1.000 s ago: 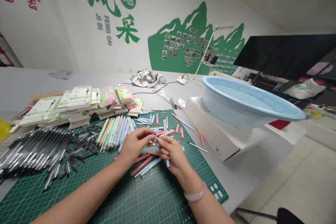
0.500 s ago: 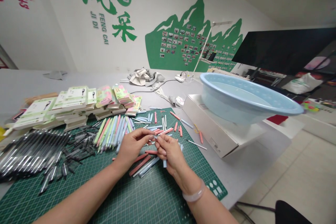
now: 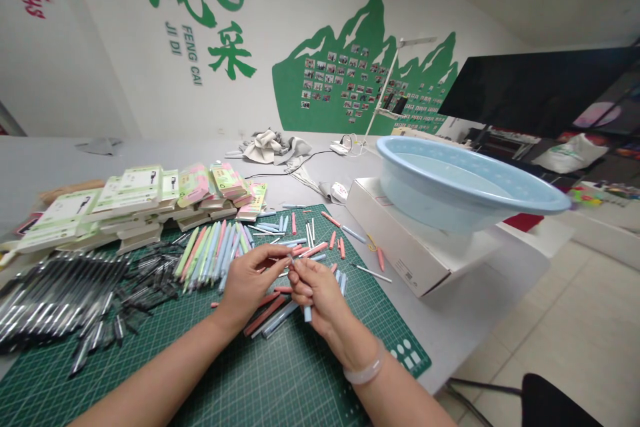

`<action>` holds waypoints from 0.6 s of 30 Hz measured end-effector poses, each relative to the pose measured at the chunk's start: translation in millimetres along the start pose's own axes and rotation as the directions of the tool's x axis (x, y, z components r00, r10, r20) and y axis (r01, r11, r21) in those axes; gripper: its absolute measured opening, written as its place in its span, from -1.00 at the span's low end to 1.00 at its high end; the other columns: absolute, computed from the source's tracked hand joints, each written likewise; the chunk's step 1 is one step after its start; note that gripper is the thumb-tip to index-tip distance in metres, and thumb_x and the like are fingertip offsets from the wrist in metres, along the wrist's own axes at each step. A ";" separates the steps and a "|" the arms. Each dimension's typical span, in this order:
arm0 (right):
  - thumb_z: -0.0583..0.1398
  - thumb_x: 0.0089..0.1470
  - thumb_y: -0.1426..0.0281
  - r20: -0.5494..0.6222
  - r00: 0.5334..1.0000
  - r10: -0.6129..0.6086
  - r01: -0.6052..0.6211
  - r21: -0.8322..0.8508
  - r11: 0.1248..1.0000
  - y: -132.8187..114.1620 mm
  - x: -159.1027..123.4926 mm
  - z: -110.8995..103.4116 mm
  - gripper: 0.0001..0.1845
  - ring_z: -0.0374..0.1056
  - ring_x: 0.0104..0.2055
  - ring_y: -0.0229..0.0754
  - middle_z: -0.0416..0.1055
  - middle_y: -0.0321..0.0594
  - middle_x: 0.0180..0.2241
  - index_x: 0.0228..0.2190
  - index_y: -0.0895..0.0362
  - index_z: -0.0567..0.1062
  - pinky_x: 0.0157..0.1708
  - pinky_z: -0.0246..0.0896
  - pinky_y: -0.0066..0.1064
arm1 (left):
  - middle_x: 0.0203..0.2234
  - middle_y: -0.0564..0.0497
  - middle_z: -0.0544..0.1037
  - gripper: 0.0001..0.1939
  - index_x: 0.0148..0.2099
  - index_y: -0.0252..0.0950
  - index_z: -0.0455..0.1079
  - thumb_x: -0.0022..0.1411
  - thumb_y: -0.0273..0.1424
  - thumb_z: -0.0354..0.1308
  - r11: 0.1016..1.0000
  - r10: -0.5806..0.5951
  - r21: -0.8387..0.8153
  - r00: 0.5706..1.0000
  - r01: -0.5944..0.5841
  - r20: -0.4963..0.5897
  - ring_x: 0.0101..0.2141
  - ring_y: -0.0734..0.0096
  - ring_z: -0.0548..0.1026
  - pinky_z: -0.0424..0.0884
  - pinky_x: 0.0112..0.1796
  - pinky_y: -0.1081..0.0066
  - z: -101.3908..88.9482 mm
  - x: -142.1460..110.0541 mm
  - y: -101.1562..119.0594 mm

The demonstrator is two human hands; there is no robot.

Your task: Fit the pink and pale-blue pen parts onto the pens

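Holding a slim blue tube (image 3: 307, 313), the right hand (image 3: 318, 285) curls its fingers round it, and one end pokes out below the fist, pointing down toward the person. From where I'm standing, the tube's long axis seems to run up through that fist toward the thumb and forefinger, though the fingers cover its middle. The left hand (image 3: 249, 275) comes in from the other side, its thumb and forefinger right at the right hand's fingertips. That left grip is narrow; something pale and small shows where the fingertips meet, but I can't tell whether the left fingers are closed on it or whether it belongs to the same tube. So the tube sits in the right grip, the nearer one, with its upper end apparently toward the left fingertips.

Under the wrists, a red barrel (image 3: 265, 315) lies on the green cutting mat (image 3: 260, 377), slanting beside a blue barrel (image 3: 280, 319). A row of pastel pens (image 3: 213, 250) lies just beyond the left hand, with black pens (image 3: 63, 290) farther left. Over to the right, a blue basin (image 3: 425, 203) rests on a white box (image 3: 393, 247) on the gray tabletop (image 3: 475, 303).
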State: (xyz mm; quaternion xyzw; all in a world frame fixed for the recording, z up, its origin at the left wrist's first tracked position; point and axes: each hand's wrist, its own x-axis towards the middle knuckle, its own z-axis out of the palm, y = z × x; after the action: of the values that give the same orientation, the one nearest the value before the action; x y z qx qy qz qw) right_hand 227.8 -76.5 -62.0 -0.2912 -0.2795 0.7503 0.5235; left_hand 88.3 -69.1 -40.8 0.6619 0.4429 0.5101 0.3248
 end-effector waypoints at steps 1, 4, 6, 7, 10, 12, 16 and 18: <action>0.34 -0.14 0.26 0.006 1.000 0.008 -0.008 0.008 1.000 -0.2 0.0 0.0 -0.65 -0.17 -0.74 -0.59 0.28 -0.38 -0.60 -0.52 0.23 0.34 -0.78 -0.32 -0.69 | -0.32 -0.01 0.59 -0.83 -0.23 -0.28 0.50 0.12 -0.35 0.18 1.000 -0.001 0.006 1.000 0.002 -0.005 -0.28 0.37 0.53 0.43 -0.21 0.42 0.1 -0.2 -0.1; 0.34 -0.13 0.27 0.018 1.000 0.013 -0.013 0.016 1.000 -1.1 -1.2 0.1 -0.66 -0.19 -0.74 -0.58 0.27 -0.38 -0.60 -0.52 0.23 0.34 -0.79 -0.33 -0.69 | -0.34 0.00 0.59 -0.84 -0.26 -0.28 0.51 0.10 -0.34 0.21 1.000 -0.017 -0.022 1.000 0.017 -0.013 -0.31 0.36 0.53 0.44 -0.22 0.41 1.5 -1.2 -0.2; 0.33 -0.11 0.28 0.028 1.000 0.011 -0.011 0.016 1.000 -1.3 -2.5 0.9 -0.68 -0.19 -0.73 -0.58 0.27 -0.39 -0.60 -0.51 0.23 0.35 -0.79 -0.33 -0.69 | -0.35 0.00 0.59 -0.84 -0.28 -0.29 0.50 0.09 -0.34 0.21 0.997 -0.034 -0.067 0.999 0.033 -0.009 -0.31 0.36 0.53 0.44 -0.21 0.41 2.5 -1.1 -1.3; 0.33 -0.10 0.29 0.033 0.999 0.010 -0.010 0.014 1.000 -1.3 -3.2 1.6 -0.69 -0.20 -0.73 -0.58 0.26 -0.39 -0.60 -0.50 0.23 0.36 -0.78 -0.32 -0.69 | -0.36 0.00 0.59 -0.84 -0.28 -0.29 0.50 0.08 -0.34 0.22 0.994 -0.048 -0.094 0.999 0.047 -0.003 -0.31 0.36 0.53 0.44 -0.21 0.41 2.6 -0.5 -2.3; 0.32 -0.07 0.30 0.041 0.999 -0.008 0.007 0.030 1.000 -1.1 -4.7 4.5 -0.73 -0.17 -0.72 -0.57 0.27 -0.38 -0.60 -0.46 0.23 0.40 -0.78 -0.29 -0.71 | -0.38 0.00 0.58 -0.81 -0.28 -0.31 0.49 0.05 -0.31 0.24 0.976 -0.120 -0.179 0.992 0.124 0.032 -0.31 0.35 0.53 0.45 -0.23 0.40 -0.1 4.0 -5.4; 0.30 -0.05 0.34 0.044 0.999 -0.024 0.020 0.084 0.996 -2.2 -4.2 5.3 -0.78 -0.04 -0.69 -0.54 0.31 -0.33 -0.56 -0.41 0.23 0.43 -0.76 -0.14 -0.71 | -0.40 -0.01 0.58 -0.77 -0.27 -0.32 0.48 0.03 -0.29 0.26 0.961 -0.165 -0.222 0.986 0.168 0.033 -0.32 0.34 0.53 0.45 -0.25 0.39 -4.4 7.9 -5.2; 0.28 -0.09 0.53 -0.011 1.000 -0.014 0.016 0.232 0.973 -8.2 3.1 -1.7 -0.86 0.31 -0.48 -0.38 0.41 -0.20 -0.43 -0.39 0.24 0.45 -0.50 0.30 -0.59 | -0.36 -0.03 0.58 -0.77 -0.25 -0.32 0.48 0.05 -0.29 0.25 0.969 -0.139 -0.210 0.990 0.132 -0.022 -0.29 0.32 0.53 0.46 -0.23 0.37 -12.2 9.5 6.0; 0.27 -0.13 0.57 -0.127 0.992 -0.025 0.062 0.291 0.955 -10.4 9.1 -8.4 -0.88 0.40 -0.33 -0.30 0.44 -0.17 -0.39 -0.46 0.23 0.43 -0.30 0.37 -0.51 | -0.35 -0.03 0.58 -0.80 -0.25 -0.30 0.48 0.07 -0.31 0.23 0.989 -0.062 -0.139 0.998 0.057 -0.031 -0.29 0.32 0.53 0.47 -0.22 0.37 -12.7 5.3 15.2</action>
State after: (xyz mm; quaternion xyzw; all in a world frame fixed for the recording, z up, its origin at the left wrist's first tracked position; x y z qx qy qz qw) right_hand 237.8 -63.9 -61.4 -0.2492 -0.1385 0.7526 0.5935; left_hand 80.4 -70.5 -21.9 0.6151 0.4319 0.5413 0.3771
